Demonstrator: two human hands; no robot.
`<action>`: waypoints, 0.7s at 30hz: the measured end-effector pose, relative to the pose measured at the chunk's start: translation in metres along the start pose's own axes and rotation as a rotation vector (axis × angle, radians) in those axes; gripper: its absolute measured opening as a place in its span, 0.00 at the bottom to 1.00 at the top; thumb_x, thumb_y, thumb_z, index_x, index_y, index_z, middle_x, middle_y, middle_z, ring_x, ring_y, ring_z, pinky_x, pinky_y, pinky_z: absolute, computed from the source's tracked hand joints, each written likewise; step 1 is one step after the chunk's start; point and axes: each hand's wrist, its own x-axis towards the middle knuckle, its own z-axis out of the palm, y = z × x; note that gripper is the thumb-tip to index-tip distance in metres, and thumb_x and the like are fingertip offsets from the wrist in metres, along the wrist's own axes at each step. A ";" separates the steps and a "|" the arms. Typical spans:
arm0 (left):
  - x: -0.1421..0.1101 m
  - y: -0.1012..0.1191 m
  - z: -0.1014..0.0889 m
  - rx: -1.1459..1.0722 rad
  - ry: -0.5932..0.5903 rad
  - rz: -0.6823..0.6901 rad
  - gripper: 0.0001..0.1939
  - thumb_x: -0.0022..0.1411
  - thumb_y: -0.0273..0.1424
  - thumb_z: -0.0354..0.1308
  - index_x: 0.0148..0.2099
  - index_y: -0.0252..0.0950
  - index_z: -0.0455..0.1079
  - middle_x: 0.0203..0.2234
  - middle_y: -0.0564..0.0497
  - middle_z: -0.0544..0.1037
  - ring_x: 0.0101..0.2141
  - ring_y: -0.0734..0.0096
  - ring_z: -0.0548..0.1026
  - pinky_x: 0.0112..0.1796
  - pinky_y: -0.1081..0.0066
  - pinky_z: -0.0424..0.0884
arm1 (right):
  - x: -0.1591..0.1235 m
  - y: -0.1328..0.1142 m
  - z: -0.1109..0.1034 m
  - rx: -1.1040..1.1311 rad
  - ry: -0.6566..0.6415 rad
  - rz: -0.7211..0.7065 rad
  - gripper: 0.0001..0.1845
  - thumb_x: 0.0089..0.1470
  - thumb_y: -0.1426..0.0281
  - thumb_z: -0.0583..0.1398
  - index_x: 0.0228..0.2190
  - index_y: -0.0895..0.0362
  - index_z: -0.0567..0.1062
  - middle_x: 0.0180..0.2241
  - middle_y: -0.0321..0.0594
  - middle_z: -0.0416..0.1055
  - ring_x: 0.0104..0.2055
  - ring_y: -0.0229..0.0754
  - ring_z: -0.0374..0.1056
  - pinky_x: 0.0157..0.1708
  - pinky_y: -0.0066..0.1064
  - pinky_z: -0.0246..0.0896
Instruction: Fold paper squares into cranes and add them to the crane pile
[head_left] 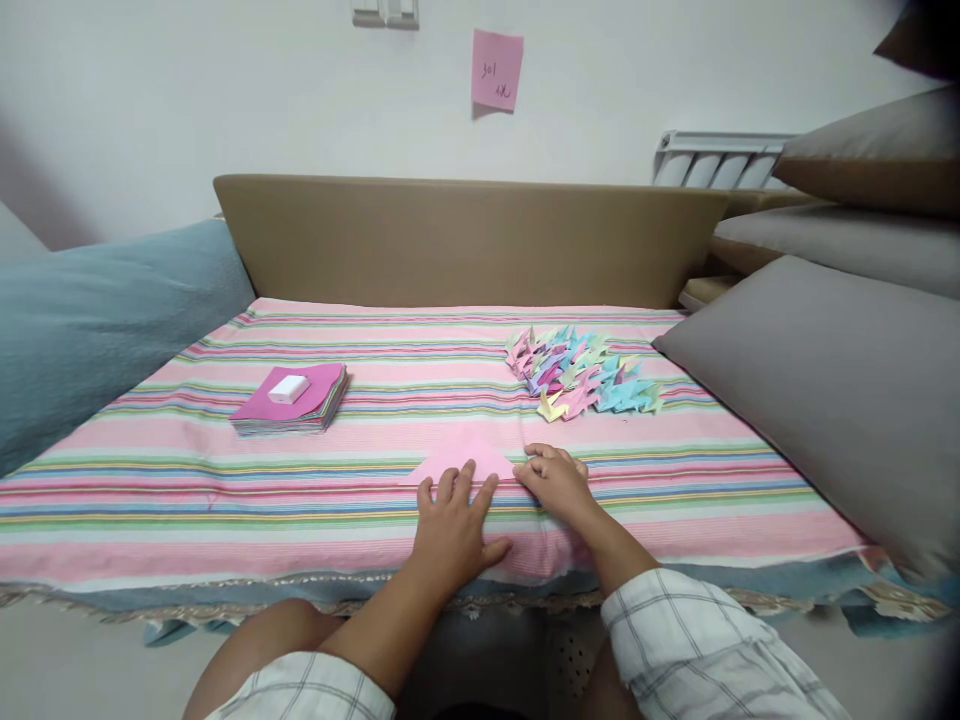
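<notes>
A pink sheet of origami paper (466, 452), folded into a triangle, lies flat on the striped cloth in front of me. My left hand (454, 520) rests on its near edge with fingers spread. At the triangle's right corner, my right hand (556, 482) has its thumb and forefinger closed together on the paper. Beyond and to the right lies a cluster of folded paper cranes (577, 372) in pink, yellow, blue, green and purple. On the left sits a stack of coloured paper squares (319, 412), with a small white block (289, 389) on its pink top sheet.
The striped cloth (187, 470) covers the seat up to a brown backrest (465, 240). Grey cushions (817, 390) are piled at the right, and a blue-grey cushion (112, 320) lies left. A pink note (496, 70) is stuck to the wall.
</notes>
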 end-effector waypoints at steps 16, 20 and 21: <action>0.007 0.006 0.001 -0.033 -0.044 0.091 0.43 0.45 0.48 0.60 0.62 0.48 0.53 0.59 0.41 0.59 0.56 0.45 0.56 0.54 0.47 0.49 | -0.003 -0.004 0.004 -0.071 0.050 -0.023 0.15 0.50 0.60 0.57 0.19 0.54 0.73 0.47 0.36 0.69 0.49 0.46 0.60 0.47 0.43 0.45; 0.009 0.009 0.001 -0.047 -0.048 0.068 0.43 0.43 0.48 0.62 0.62 0.48 0.54 0.58 0.41 0.59 0.56 0.44 0.56 0.53 0.45 0.48 | -0.004 -0.005 0.003 -0.061 0.051 -0.028 0.13 0.49 0.61 0.58 0.18 0.55 0.71 0.47 0.37 0.69 0.49 0.46 0.60 0.47 0.43 0.45; 0.010 0.009 0.001 -0.052 -0.050 0.065 0.43 0.43 0.48 0.62 0.62 0.48 0.55 0.58 0.41 0.59 0.56 0.45 0.56 0.53 0.44 0.48 | -0.004 -0.004 0.003 -0.056 0.052 -0.027 0.12 0.48 0.62 0.59 0.19 0.55 0.71 0.46 0.37 0.69 0.48 0.46 0.60 0.47 0.42 0.45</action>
